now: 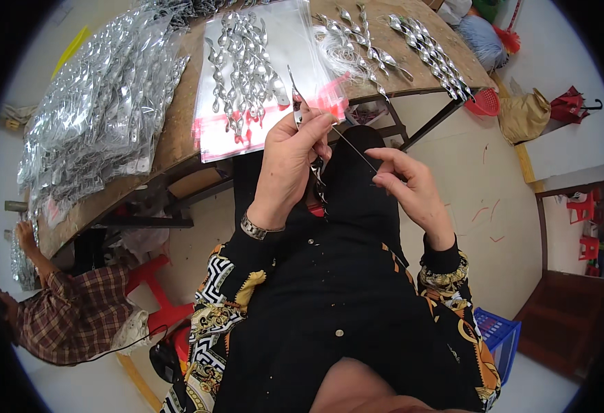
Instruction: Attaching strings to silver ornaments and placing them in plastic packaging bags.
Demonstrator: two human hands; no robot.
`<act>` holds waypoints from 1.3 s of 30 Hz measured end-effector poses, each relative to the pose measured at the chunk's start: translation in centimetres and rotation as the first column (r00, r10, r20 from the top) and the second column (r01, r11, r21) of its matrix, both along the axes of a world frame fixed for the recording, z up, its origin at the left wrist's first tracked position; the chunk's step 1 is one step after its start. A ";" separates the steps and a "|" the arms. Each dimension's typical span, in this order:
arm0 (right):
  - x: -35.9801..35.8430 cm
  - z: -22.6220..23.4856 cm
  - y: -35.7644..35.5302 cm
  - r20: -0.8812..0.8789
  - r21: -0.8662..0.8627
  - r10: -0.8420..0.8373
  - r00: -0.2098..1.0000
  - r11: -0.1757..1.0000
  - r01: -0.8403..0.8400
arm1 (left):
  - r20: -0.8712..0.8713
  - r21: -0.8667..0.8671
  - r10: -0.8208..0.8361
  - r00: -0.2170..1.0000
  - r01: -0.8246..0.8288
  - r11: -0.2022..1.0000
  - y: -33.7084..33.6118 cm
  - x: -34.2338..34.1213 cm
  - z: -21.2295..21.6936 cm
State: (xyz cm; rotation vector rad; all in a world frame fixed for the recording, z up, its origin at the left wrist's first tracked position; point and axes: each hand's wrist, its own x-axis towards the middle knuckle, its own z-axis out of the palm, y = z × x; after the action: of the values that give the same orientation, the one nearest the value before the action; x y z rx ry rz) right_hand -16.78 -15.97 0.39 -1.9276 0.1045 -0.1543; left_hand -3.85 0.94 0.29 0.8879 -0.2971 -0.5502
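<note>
My left hand (285, 165) is closed over my lap, gripping a twisted silver metal strip (318, 182). One end of the strip sticks up past the thumb and the other hangs below the fingers. A thin string (356, 151) runs taut from the left fingertips to my right hand (412, 186), which pinches it between thumb and forefinger. Just beyond, several twisted silver strips (239, 58) lie on a stack of clear plastic bags (209, 148) with pink edges. Beside them is a loose bundle of white string (336, 51).
A large heap of bagged silver strips (102, 103) covers the left of the wooden table (178, 127). More strips (429, 55) lie at the right. A person in a plaid shirt (75, 310) sits at the far left. A blue plastic crate (498, 337) stands behind my right arm.
</note>
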 end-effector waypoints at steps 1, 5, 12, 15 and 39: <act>-0.2 0.0 0.0 -0.008 -0.003 -0.001 1.000 1.000 0.001 | 0.000 0.003 0.008 1.000 -0.008 1.000 0.1 -0.1 0.2; -0.9 -0.5 -0.6 -0.021 0.031 -0.021 1.000 0.999 0.021 | 0.018 -0.003 0.015 1.000 -0.015 1.000 0.4 -0.1 0.5; -2.0 -0.6 -1.2 -0.021 0.031 -0.059 0.998 0.998 0.059 | 0.025 0.008 0.016 1.000 -0.016 1.000 0.2 -0.7 1.1; -2.4 -0.7 -1.6 -0.023 0.010 -0.078 0.997 0.997 0.078 | 0.024 0.013 0.029 0.999 -0.030 0.999 0.1 -0.8 1.1; -4.3 1.0 -2.2 0.043 -0.139 -0.234 0.971 0.961 0.237 | 0.245 0.148 -0.064 0.967 0.028 0.989 -0.6 -3.2 2.0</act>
State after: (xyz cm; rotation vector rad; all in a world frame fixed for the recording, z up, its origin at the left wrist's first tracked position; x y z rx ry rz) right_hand -21.11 -18.20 1.40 -2.0514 0.3138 -0.3546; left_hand -7.05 0.38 2.26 1.0949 -0.5124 -0.5074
